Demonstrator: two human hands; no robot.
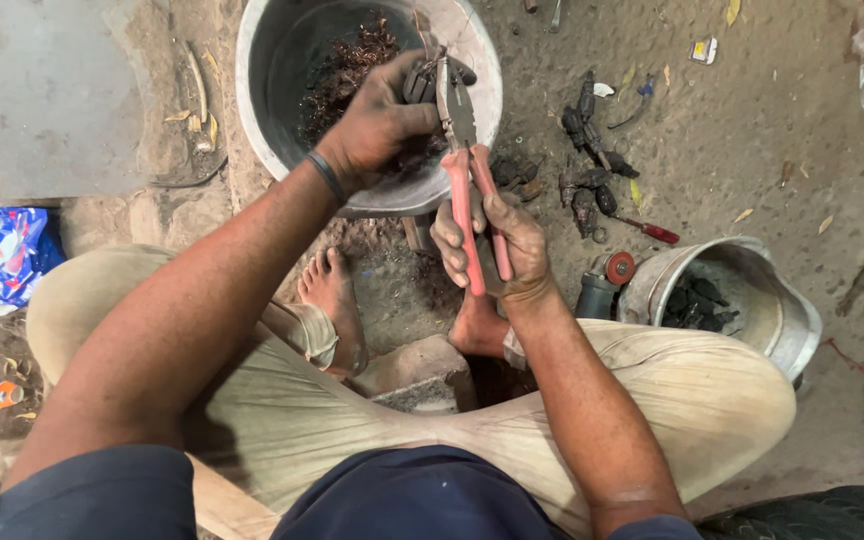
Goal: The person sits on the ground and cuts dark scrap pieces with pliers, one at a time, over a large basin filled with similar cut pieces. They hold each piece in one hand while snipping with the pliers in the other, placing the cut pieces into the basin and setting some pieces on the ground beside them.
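Head view: my right hand [497,240] squeezes the pink-handled pliers [464,165], grip shut round the handles. My left hand [377,125] pinches a small dark part [422,80] at the pliers' nose, over the metal basin [272,120] so copper scraps [347,70] fall inside.

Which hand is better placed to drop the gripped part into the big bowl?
Left, probably: the left hand already holds the small dark part above the big metal bowl; the right hand grips the red-handled pliers.
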